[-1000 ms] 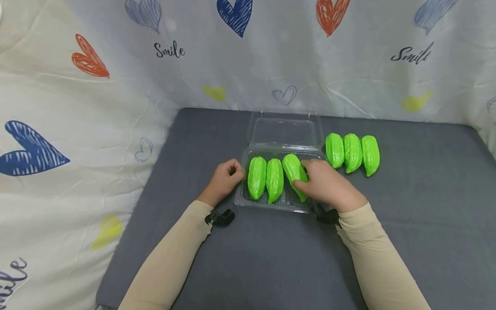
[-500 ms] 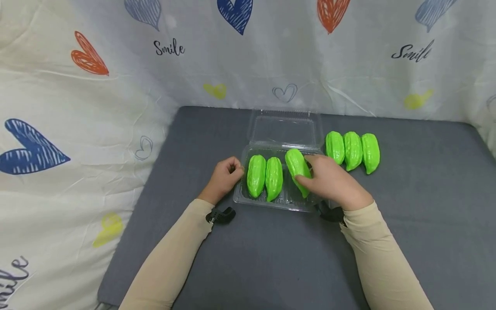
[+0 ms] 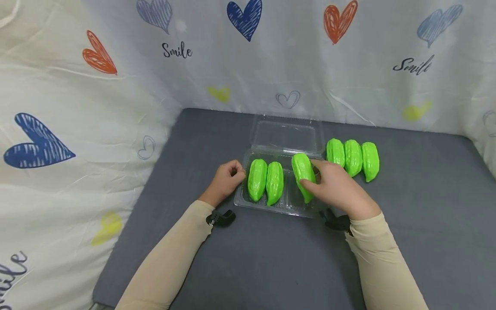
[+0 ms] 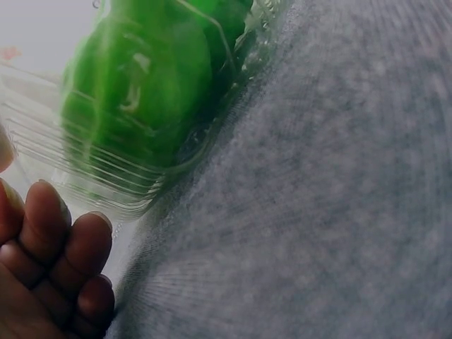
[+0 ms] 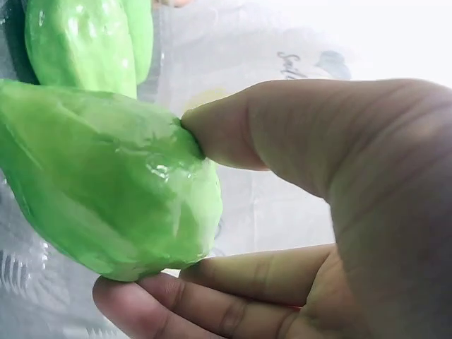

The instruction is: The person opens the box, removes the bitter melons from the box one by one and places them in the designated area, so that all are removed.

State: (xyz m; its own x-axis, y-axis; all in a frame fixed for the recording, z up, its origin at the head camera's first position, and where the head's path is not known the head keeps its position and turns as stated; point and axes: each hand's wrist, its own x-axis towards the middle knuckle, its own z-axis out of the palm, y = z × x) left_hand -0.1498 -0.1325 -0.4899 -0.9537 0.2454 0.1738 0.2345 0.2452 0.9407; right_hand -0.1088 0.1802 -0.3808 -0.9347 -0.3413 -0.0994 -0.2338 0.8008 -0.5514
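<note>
My right hand (image 3: 335, 185) holds a glossy green ridged gourd (image 3: 303, 174) between thumb and fingers, over the right part of a clear plastic clamshell box (image 3: 288, 211). In the right wrist view the thumb presses one side of this gourd (image 5: 113, 183) and fingertips touch the other. Two more gourds lie side by side in the box, a left one (image 3: 257, 180) and a second one (image 3: 274, 183). At the box's left edge my left hand (image 3: 225, 181) has curled fingers and appears to pinch the rim; in the left wrist view the thumb and forefinger (image 4: 8, 208) are partly cut off.
Three similar gourds (image 3: 353, 158) lie in a row on the grey table (image 3: 271, 267), right of the box. Behind the tray stands its open clear lid (image 3: 286, 133). A white curtain (image 3: 240, 73) with printed hearts hangs at the back and left.
My right hand has shifted the gourd to the right, away from the two in the box, and its slant is slightly less. The left hand stays at the box edge. The head view tilts slightly.
</note>
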